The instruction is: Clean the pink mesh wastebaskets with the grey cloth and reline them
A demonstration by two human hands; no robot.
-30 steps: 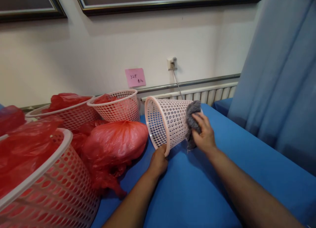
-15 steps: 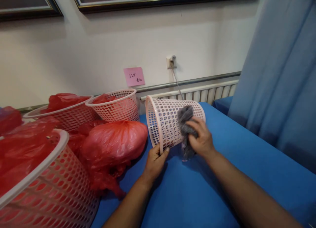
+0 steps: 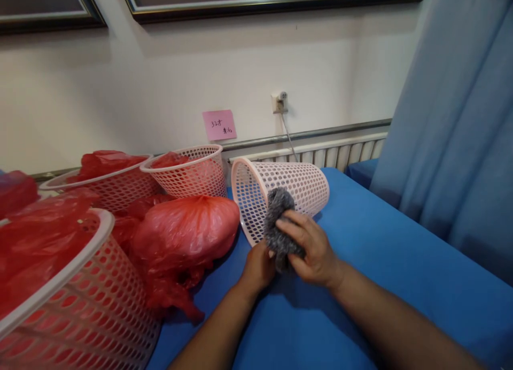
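A pale pink plastic wastebasket (image 3: 308, 184) with holes in its wall lies tilted on its side above the blue surface (image 3: 360, 242), its mouth facing left. At the lower edge of its rim, my left hand (image 3: 258, 266) grips the basket; the fingertips are partly hidden by the cloth. Bunched in my right hand (image 3: 312, 247) is a grey cloth (image 3: 280, 220), pressed against the outside of the basket close to the rim.
Left of the basket lies a full red plastic bag (image 3: 188, 226). Several more baskets hold red bags, including a large basket (image 3: 108, 300) in front and a smaller basket (image 3: 188, 172) behind. A blue curtain (image 3: 452, 108) hangs at right; a radiator (image 3: 340, 151) runs along the wall.
My right hand has moved the cloth left and down along the basket, toward the rim and my left hand. The basket has turned slightly, showing more of its mouth.
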